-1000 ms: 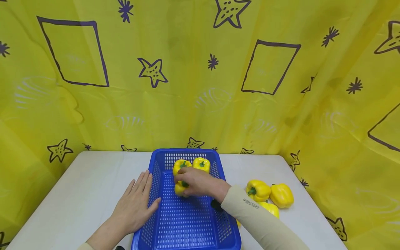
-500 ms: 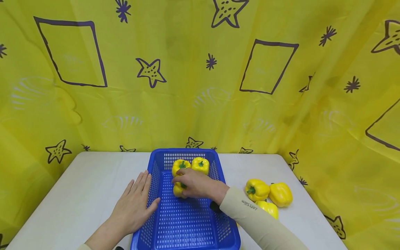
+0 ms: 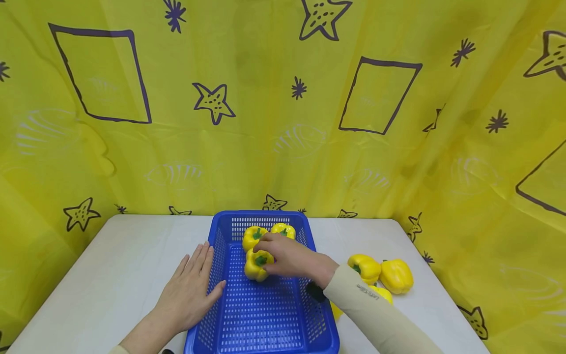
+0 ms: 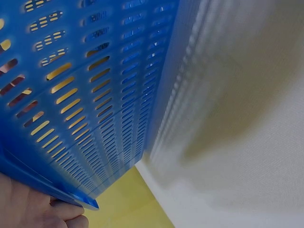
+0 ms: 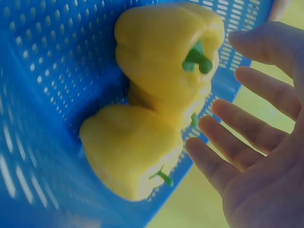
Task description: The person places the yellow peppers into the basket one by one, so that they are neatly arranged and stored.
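Observation:
A blue plastic basket (image 3: 329, 327) with slotted walls stands on the table. Inside its far part are three yellow bell peppers with green stems: a front pepper (image 3: 254, 269), a back left pepper (image 3: 250, 239) and a back right pepper (image 3: 286, 229). Over the front pepper hovers my right hand (image 3: 294, 256); the right wrist view shows its fingers (image 5: 251, 128) spread and apart from the peppers, holding nothing. My left hand (image 3: 187, 290) lies with straight fingers along the basket's left rim. In the left wrist view, fingertips (image 4: 71, 211) touch that rim.
Right of the basket lie loose yellow peppers (image 3: 396, 276), partly covered by my right sleeve (image 3: 376, 307). Another yellow pepper (image 3: 336, 310) shows beside the basket's right wall. A yellow patterned curtain (image 3: 265, 162) surrounds the white table (image 3: 146, 246).
My right hand has let go of the front pepper and drawn slightly up and to the right, so more of that pepper shows. The left hand has stayed on the rim.

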`<act>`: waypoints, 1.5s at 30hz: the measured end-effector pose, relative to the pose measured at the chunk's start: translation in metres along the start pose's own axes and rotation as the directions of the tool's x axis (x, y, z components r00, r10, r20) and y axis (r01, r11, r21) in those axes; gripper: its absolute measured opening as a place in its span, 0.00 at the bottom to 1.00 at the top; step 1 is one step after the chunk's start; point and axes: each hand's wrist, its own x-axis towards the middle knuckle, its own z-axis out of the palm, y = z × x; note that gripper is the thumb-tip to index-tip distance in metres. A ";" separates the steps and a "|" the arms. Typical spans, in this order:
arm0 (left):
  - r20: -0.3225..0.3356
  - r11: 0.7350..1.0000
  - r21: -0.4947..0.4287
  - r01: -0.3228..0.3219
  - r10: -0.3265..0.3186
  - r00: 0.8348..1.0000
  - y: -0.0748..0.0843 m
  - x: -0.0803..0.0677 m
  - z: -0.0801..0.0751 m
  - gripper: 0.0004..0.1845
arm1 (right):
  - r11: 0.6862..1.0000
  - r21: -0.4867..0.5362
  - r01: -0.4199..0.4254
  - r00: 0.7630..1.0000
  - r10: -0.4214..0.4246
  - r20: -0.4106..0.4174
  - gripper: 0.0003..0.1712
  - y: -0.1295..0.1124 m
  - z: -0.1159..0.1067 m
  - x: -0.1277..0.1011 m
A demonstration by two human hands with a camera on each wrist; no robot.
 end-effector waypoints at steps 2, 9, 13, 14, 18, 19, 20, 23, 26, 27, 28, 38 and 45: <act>-0.001 1.000 0.002 0.000 0.000 1.000 0.000 0.000 0.000 0.43 | 1.000 0.004 0.004 1.000 -0.004 -0.012 0.22 0.002 -0.003 -0.003; -0.013 1.000 0.001 -0.012 0.012 1.000 -0.001 -0.001 0.001 0.43 | 1.000 0.014 0.005 0.999 -0.005 -0.035 0.22 0.011 -0.009 -0.012; -0.012 1.000 -0.001 -0.014 0.014 1.000 0.000 -0.001 0.001 0.43 | 1.000 0.031 0.000 0.998 0.002 -0.057 0.21 0.015 -0.014 -0.019; -0.013 1.000 0.000 -0.014 0.014 1.000 0.000 -0.001 0.001 0.43 | 0.999 0.038 -0.002 0.998 0.004 -0.061 0.21 0.017 -0.015 -0.021; -0.017 1.000 0.003 -0.018 0.018 1.000 0.000 -0.001 0.001 0.43 | 0.997 0.053 -0.049 0.997 0.052 -0.058 0.22 0.021 -0.019 -0.028; -0.017 1.000 0.003 -0.019 0.019 1.000 0.000 -0.001 0.001 0.43 | 0.997 0.051 -0.064 0.996 0.067 -0.055 0.22 0.022 -0.020 -0.030; -0.016 1.000 0.004 -0.019 0.019 1.000 0.000 -0.001 0.001 0.43 | 0.995 0.053 -0.079 0.995 0.082 -0.054 0.22 0.023 -0.020 -0.032; -0.013 1.000 0.003 -0.020 0.020 1.000 0.000 -0.001 0.001 0.43 | 0.994 0.048 -0.103 0.993 0.106 -0.060 0.22 0.028 -0.022 -0.037; -0.013 1.000 0.004 -0.019 0.019 1.000 0.000 -0.001 0.001 0.43 | 0.993 0.044 -0.106 0.991 0.109 -0.073 0.22 0.033 -0.024 -0.042; -0.012 1.000 0.004 -0.018 0.019 1.000 0.000 -0.001 0.001 0.43 | 0.994 0.043 -0.105 0.991 0.108 -0.076 0.22 0.035 -0.024 -0.044; -0.012 1.000 0.004 -0.018 0.018 1.000 0.000 -0.001 0.001 0.43 | 0.994 0.044 -0.102 0.991 0.105 -0.079 0.22 0.036 -0.025 -0.045; -0.009 1.000 0.002 -0.007 0.007 1.000 0.000 -0.001 0.001 0.43 | 0.992 0.061 -0.113 0.989 0.118 -0.094 0.22 0.048 -0.031 -0.064; -0.008 1.000 -0.001 -0.010 0.010 1.000 0.000 0.000 0.001 0.43 | 0.980 0.086 -0.179 0.976 0.188 -0.109 0.23 0.054 -0.036 -0.077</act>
